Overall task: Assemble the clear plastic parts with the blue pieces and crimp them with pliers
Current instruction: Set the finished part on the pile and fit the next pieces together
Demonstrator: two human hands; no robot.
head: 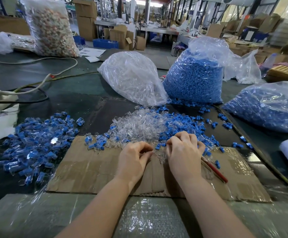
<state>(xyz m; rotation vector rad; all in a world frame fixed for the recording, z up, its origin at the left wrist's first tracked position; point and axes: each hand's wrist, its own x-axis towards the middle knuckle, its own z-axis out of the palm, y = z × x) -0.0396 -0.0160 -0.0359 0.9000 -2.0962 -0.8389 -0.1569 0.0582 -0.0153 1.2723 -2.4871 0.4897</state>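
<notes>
Left hand point(135, 156): fingers curled, tips pinching a small clear plastic part point(154, 152) above the cardboard sheet point(91, 167).
Right hand point(182, 150): fingers curled, pinching a blue piece point(160, 145) just right of the clear one.
Pliers point(214, 170): red-handled, lying on the cardboard near the right wrist.
Loose heap point(145, 124): glassy clear shells and matte blue plugs — just beyond both hands.
Assembled pile point(37, 140): far left.
Bags: one clear-parts bag point(131, 76), two blue bags point(194, 79) — far side.

Two hands point(158, 157); five bags point(131, 76) (pliers point(215, 170): one)
</notes>
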